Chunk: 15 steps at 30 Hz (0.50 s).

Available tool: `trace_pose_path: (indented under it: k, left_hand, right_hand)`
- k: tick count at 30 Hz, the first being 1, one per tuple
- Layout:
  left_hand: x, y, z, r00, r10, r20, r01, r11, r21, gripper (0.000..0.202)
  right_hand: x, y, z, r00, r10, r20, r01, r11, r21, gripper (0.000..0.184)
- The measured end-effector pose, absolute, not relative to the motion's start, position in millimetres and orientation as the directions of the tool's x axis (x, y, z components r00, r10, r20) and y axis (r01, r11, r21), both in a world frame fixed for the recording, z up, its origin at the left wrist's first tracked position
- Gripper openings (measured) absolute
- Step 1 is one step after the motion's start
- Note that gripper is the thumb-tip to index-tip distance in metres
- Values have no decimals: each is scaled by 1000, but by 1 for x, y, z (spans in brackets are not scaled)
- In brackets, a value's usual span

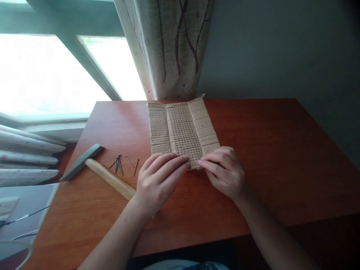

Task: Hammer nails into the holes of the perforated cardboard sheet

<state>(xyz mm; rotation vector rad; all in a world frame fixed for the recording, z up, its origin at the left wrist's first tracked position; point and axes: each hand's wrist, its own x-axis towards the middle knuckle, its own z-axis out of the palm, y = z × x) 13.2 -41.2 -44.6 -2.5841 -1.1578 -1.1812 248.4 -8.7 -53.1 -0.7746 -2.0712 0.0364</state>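
Note:
A creased sheet of cardboard (184, 131) with rows of small punched holes down its middle panel lies on the table, its side panels bent along folds. My left hand (160, 176) grips its near edge at the left, fingers closed with the tips over the holes. At the near right corner my right hand (225, 170) pinches the same sheet between thumb and fingers. To the left rests a hammer with a grey metal head (83, 162) and a pale wooden handle (111, 178), partly hidden behind my left wrist. Several nails (119, 165) lie loose between hammer and cardboard.
Everything stands on a reddish-brown wooden table (267, 150). A patterned curtain (171, 48) hangs behind it, beside a bright window (109, 60). At the lower left are a wall socket (8, 206) and cables (25, 216).

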Motion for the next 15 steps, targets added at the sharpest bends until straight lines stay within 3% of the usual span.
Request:
trace_pose_path:
  k: [15]
  left_hand:
    - [19, -42, -46, 428, 573, 699, 644, -736, 209, 24]
  right_hand:
    - [247, -11, -55, -427, 485, 763, 532, 817, -222, 18]
